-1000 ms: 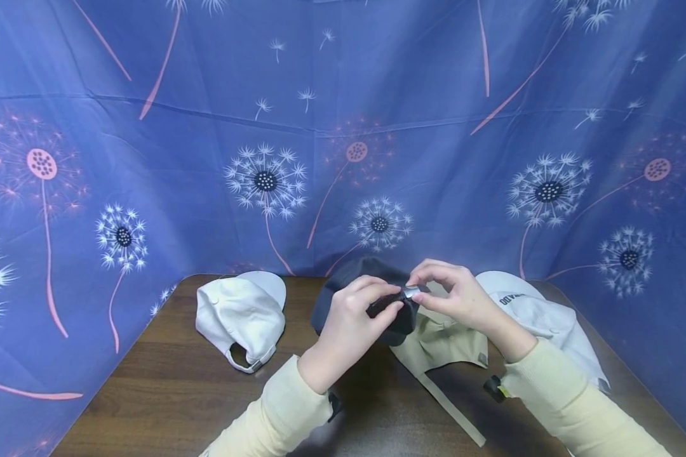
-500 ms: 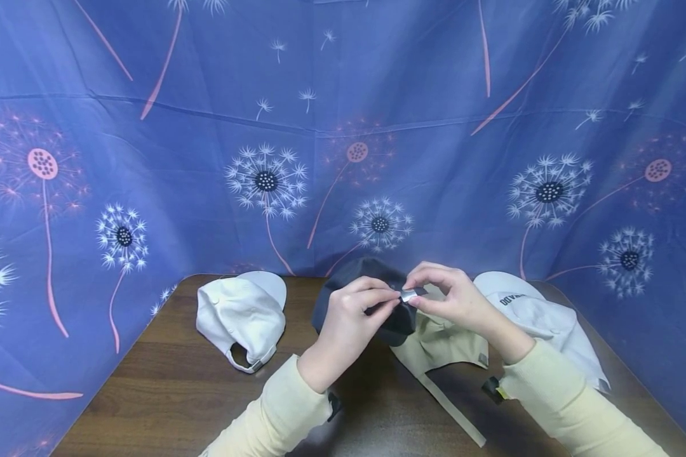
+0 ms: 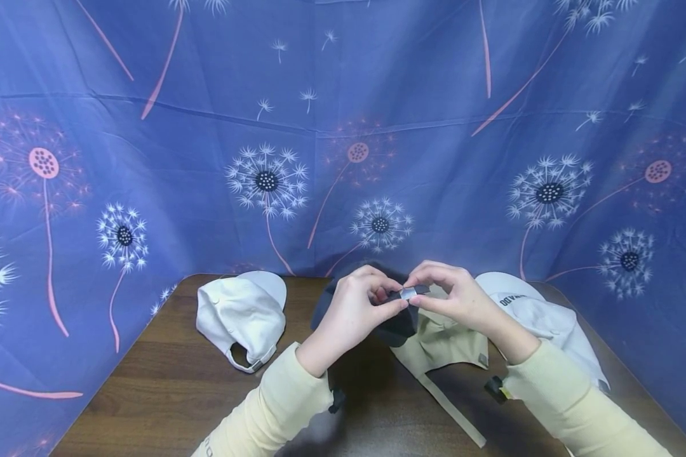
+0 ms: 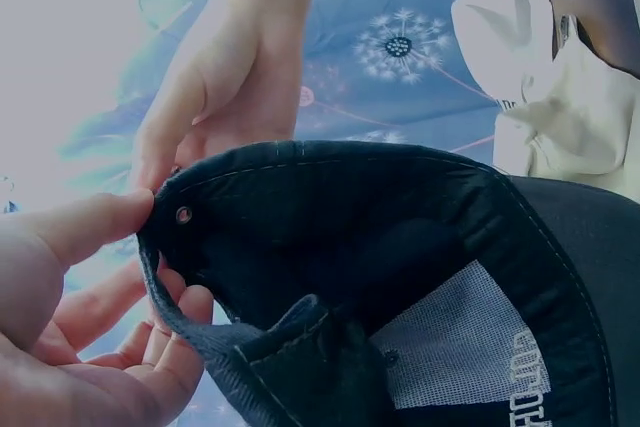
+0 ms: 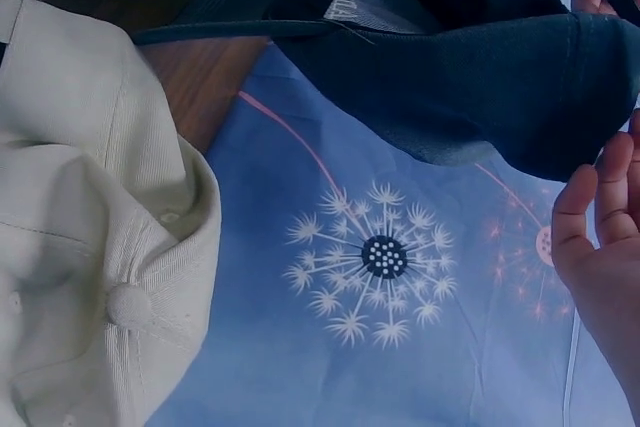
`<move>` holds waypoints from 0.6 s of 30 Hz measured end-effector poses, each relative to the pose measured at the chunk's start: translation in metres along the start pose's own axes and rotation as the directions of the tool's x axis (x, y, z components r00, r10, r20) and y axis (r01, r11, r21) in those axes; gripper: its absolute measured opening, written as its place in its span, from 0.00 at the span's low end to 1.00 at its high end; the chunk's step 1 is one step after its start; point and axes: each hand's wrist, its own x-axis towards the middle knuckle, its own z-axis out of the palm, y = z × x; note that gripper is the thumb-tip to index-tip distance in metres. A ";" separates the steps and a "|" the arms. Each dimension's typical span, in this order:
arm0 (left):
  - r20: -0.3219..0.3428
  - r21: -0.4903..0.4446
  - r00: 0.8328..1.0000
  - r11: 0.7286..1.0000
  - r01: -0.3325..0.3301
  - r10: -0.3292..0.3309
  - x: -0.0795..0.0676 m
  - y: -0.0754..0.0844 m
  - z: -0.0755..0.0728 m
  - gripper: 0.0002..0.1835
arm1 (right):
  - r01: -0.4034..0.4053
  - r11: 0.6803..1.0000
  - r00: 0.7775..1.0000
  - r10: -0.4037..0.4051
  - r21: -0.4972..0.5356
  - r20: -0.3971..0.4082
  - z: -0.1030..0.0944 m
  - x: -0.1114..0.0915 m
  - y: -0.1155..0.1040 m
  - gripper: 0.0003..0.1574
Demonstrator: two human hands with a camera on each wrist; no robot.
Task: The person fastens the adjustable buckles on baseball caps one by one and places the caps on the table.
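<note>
A dark navy cap (image 3: 397,327) is held up in front of me between both hands, its back strap at the top with a silver buckle (image 3: 408,293). My left hand (image 3: 354,311) pinches the strap beside the buckle, thumb on the near side. From the other side, my right hand (image 3: 454,293) grips the buckle between thumb and fingertips. In the left wrist view the cap's inside shows, with a grey mesh lining (image 4: 450,342) and an eyelet (image 4: 183,215) near my left thumb. My right fingers (image 5: 612,197) are at the cap's edge in the right wrist view.
A beige cap (image 3: 454,346) with its long strap (image 3: 451,409) loose lies behind and below my right hand. One white cap (image 3: 242,311) rests at the left of the wooden table (image 3: 166,387), and another white cap (image 3: 549,327) at the right. A patterned blue cloth (image 3: 320,76) hangs behind.
My left fingers have shifted and curled further in by the buckle, and the left wrist has moved slightly. My right hand stays nearly still at the buckle. The other caps have not moved.
</note>
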 end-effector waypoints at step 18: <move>0.106 0.069 0.994 0.997 -0.039 0.032 0.014 0.000 -0.008 0.08 | -0.485 0.868 0.874 0.485 0.110 0.031 -0.004 -0.009 0.018 0.13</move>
